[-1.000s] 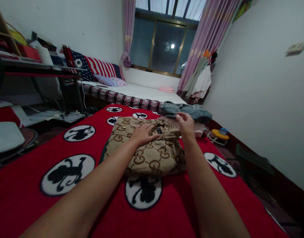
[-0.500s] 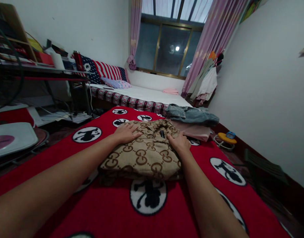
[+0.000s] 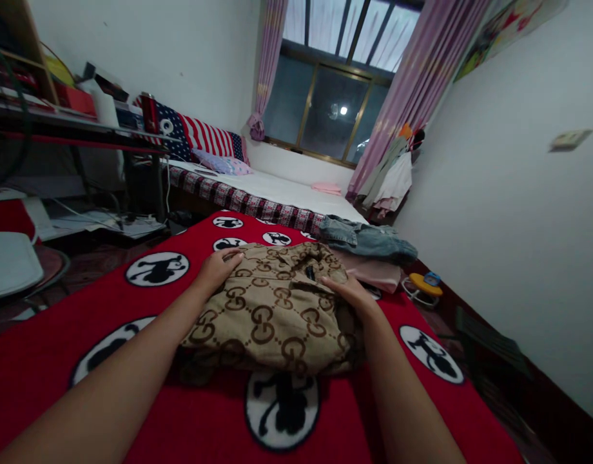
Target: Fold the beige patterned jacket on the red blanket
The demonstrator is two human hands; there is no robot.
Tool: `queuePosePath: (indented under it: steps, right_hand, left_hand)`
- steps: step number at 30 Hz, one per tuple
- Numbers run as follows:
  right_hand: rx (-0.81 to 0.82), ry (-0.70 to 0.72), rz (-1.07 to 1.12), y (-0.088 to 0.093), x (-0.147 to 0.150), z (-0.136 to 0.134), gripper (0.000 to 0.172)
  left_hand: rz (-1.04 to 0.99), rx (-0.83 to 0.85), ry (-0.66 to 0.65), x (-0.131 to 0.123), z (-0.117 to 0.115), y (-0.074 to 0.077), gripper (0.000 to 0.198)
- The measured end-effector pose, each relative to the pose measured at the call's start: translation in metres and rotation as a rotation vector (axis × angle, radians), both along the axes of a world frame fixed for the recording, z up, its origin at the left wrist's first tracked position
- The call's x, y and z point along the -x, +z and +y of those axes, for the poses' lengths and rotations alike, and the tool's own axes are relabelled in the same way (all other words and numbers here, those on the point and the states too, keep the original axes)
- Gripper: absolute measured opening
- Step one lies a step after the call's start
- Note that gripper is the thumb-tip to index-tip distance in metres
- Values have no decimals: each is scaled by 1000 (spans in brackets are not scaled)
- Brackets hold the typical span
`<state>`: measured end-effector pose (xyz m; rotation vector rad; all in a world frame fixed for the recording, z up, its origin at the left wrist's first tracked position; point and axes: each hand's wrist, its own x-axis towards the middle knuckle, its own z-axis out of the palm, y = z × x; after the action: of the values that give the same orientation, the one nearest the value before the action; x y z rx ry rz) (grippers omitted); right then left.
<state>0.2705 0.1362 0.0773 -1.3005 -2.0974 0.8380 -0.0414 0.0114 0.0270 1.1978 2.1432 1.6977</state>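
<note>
A folded tan garment with brown letter print (image 3: 267, 309) lies in the middle of the red patterned blanket (image 3: 180, 412). My left hand (image 3: 220, 267) grips its far left edge, thumb on top and fingers over the side. On the right, my right hand (image 3: 347, 290) holds the garment near the collar, with the thumb on the cloth and the other fingers hidden beneath or behind it. Just beyond my right hand, folded blue denim (image 3: 367, 238) rests on a folded pink cloth (image 3: 369, 269).
A bed with a white top (image 3: 287, 187) stands behind the blanket. At the left is a cluttered desk (image 3: 84, 122), with a white chair (image 3: 11, 264) below. A yellow stool (image 3: 425, 285) and a dark folding seat (image 3: 490, 341) are at the right.
My left hand has moved from lying flat on the garment to its left edge and closed on it. The garment looks slightly raised and nearer. The view has shifted a little.
</note>
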Motion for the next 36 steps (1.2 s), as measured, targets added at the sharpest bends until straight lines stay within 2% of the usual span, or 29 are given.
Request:
queuePosePath:
  steps: [2, 5, 9, 11, 13, 15, 17, 19, 22, 24, 26, 28, 30, 32, 34, 36]
  right_hand:
    - [78, 122, 173, 3, 3, -7, 67]
    - [133, 149, 349, 5, 14, -22, 70]
    - [14, 125, 401, 10, 33, -45, 58]
    - [-47, 114, 421, 23, 40, -50, 55]
    - [-90, 60, 413, 49, 44, -47, 53]
    - [-165, -4, 386, 87, 51, -39, 52]
    - [-292, 17, 390, 129, 62, -27, 50]
    - [-448, 96, 450, 171, 75, -10, 49]
    - [-676, 97, 554, 224, 87, 26, 47]
    - [-771, -19, 609, 251, 82, 58, 46]
    - [-799, -154, 653, 268, 65, 94, 48]
    - [-781, -310, 672, 270, 38, 129, 50]
    - [-726, -501, 629, 254, 5, 160, 50]
    - [-616, -691, 510, 220, -30, 181, 45]
    - [-495, -744, 432, 177, -63, 191, 36]
    - [-394, -745, 334, 135, -90, 195, 35]
  left_hand:
    - [-181, -80, -127, 5, -2, -3, 47]
    - [-471, -205, -237, 14, -5, -10, 59]
    - [-577, -275, -183, 24, -4, -18, 67]
    - [-622, -301, -131, 25, -2, -20, 67]
    - [-672, -328, -71, 25, 1, -21, 65]
    - [-689, -341, -37, 22, 3, -22, 62]
    - [-654, -343, -32, 19, 4, -23, 58]
    - [-608, -329, -45, 15, 5, -22, 54]
    - [-616, -305, -56, 12, 6, -22, 50]
    - [-605, -298, -57, 11, 5, -22, 52]
    - [-550, -268, -70, 11, 4, -23, 61]
    - [-488, -205, -90, 10, 2, -23, 72]
    - [-442, -144, -103, 10, 1, -24, 80]
    - [-406, -113, -94, 9, 1, -23, 80]
    - [-379, -93, -80, 9, 2, -23, 76]
    - [-346, -64, -81, 8, 3, -23, 73]
